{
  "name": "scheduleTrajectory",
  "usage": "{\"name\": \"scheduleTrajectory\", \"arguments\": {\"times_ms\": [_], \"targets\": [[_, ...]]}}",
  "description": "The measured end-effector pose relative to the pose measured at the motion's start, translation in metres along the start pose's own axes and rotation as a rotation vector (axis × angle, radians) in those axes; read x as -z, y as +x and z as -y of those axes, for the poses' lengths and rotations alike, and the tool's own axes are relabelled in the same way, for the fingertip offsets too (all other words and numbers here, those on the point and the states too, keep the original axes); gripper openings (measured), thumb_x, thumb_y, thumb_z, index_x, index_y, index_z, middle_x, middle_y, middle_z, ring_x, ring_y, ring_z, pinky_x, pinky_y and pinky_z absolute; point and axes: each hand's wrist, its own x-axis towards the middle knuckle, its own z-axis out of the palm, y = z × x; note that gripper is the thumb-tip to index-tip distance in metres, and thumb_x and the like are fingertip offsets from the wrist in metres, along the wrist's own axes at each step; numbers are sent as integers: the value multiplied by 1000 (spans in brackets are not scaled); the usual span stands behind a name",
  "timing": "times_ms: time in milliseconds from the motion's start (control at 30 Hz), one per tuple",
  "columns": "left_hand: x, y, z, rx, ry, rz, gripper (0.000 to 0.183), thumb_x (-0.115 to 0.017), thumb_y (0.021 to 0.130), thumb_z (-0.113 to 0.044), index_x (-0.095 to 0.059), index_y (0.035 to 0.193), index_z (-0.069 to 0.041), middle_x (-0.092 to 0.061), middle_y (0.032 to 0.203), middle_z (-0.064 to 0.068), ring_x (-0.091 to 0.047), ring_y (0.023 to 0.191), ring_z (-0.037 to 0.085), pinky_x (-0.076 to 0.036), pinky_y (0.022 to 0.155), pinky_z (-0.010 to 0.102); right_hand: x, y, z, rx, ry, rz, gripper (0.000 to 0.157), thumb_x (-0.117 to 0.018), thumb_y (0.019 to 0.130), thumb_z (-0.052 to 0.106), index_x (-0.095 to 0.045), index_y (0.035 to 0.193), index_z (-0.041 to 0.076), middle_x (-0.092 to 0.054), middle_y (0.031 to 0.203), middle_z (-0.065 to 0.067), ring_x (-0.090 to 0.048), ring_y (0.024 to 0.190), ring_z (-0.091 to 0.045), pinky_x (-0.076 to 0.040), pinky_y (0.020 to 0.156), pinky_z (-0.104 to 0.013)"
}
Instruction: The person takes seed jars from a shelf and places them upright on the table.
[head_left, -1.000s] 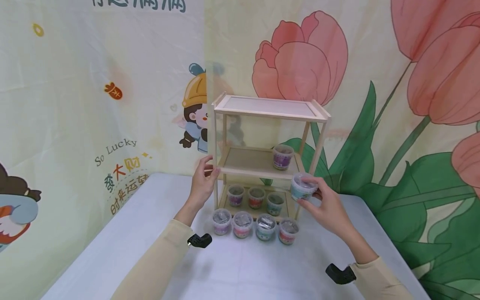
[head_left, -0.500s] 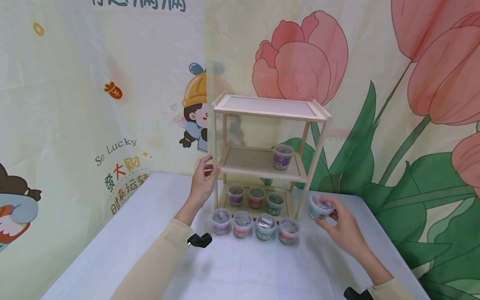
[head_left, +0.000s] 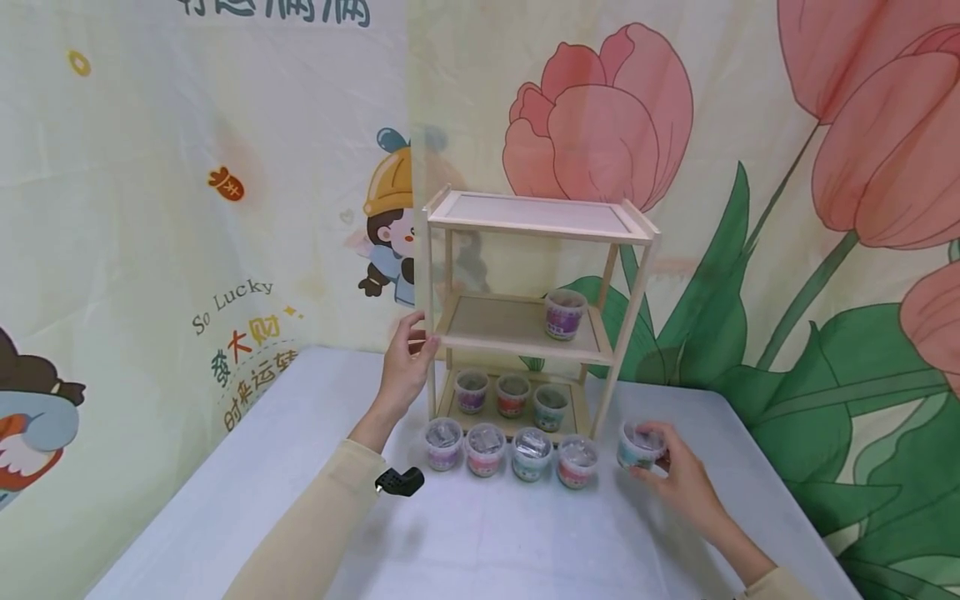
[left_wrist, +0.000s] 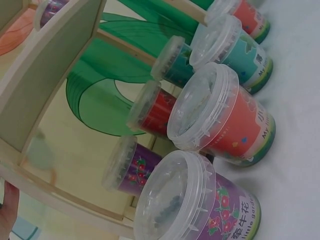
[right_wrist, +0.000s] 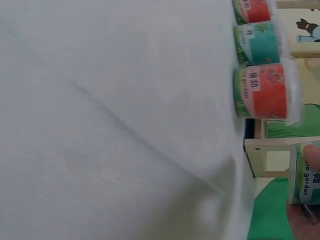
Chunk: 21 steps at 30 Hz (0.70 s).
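My left hand (head_left: 405, 362) grips the wooden rack (head_left: 487, 321) at its left front post, level with the middle shelf; a bit of that hand shows at the edge of the left wrist view. To the rack's right, my right hand (head_left: 686, 479) holds a teal-labelled lidded plastic tub (head_left: 636, 454) between thumb and fingers. In the right wrist view a gap shows between the tub's base and the tabletop. A purple tub (head_left: 564, 317) stands on the middle shelf. The bottom shelf carries a purple tub (head_left: 471, 398), a red one (head_left: 512, 402) and a teal one (head_left: 551, 414).
On the white-covered table (head_left: 480, 542), a row stands before the rack: a purple tub (left_wrist: 220, 210), a red tub (left_wrist: 245, 125), a teal tub (left_wrist: 247, 60) and another red tub (head_left: 577, 472). A printed backdrop (head_left: 300, 167) hangs behind.
My right hand has carried the teal tub away from the rack's right front, rightward and then down toward the table. My left hand stays on the post.
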Motion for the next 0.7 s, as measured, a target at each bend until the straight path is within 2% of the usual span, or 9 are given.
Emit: {"name": "scheduleTrajectory", "arguments": {"times_ms": [167, 467, 700], "targets": [[0, 1, 0, 4, 7, 5, 51, -63, 109, -19, -46, 157, -18, -57, 134, 22, -56, 126, 38, -48, 105, 53, -10, -4, -6, -38, 24, 39, 64, -86, 84, -6, -52, 137, 7, -62, 134, -27, -66, 115, -41, -60, 91, -48], [0, 0, -1, 15, 18, 5, 51, -63, 108, -19, -46, 156, -19, -58, 133, 21, -56, 125, 38, -49, 104, 54, -23, -8, -10, -192, 20, 109, 63, -83, 87, -5, -51, 138, 11, -60, 140, -27, -62, 125, -45, -58, 98, -52], [0, 0, -3, 21, 23, 1, 52, -64, 108, -20, -46, 156, -20, -58, 132, 21, -58, 123, 40, -50, 103, 54, -30, -7, -14, -171, 17, 123, 62, -84, 86, -5, -52, 137, 12, -61, 140, -23, -63, 125, -41, -60, 93, -46]]}}
